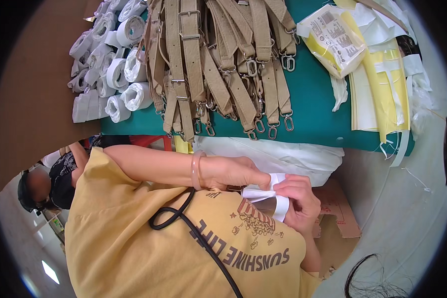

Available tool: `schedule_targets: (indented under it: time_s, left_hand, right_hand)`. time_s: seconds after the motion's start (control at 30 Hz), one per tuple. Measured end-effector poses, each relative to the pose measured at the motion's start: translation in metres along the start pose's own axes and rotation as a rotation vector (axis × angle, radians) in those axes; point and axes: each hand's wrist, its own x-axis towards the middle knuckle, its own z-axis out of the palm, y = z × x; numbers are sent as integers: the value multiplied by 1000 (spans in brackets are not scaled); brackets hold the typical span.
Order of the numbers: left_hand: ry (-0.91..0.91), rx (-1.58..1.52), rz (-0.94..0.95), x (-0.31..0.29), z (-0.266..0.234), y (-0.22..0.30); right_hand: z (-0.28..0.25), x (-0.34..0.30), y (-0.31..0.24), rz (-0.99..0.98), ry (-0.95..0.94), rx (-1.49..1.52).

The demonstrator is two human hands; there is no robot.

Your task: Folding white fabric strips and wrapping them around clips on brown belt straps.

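Observation:
In front of my yellow shirt, my left hand and my right hand are close together, both closed on a white paper strip. The strip bends into a loop between them, one end curving down beside my right fingers. My left thumb and fingers pinch its upper part, and my right fingers fold over its right side. Whether anything is wrapped inside the strip is hidden by my hands. Just beyond them, tan straps with metal buckles and clasps lie heaped on the green table, several ends hanging over its near edge.
Several white rolls are stacked left of the straps, by a brown board. At the right lie a plastic packet and yellow sheets. White cloth hangs below the table, near a cardboard box. Another person is at left.

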Motion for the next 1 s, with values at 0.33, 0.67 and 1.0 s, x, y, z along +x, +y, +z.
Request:
schedule_targets:
  time_s: [0.33, 0.67, 1.0]
  left_hand:
    - [142, 441, 475, 4, -6, 2]
    - [141, 613, 846, 3, -3, 3]
    - [119, 825, 999, -10, -1, 9]
  right_hand:
    - [6, 7, -4, 99, 102, -73]
    - [4, 15, -13, 111, 108, -246]
    - [-3, 25, -24, 170, 129, -192]
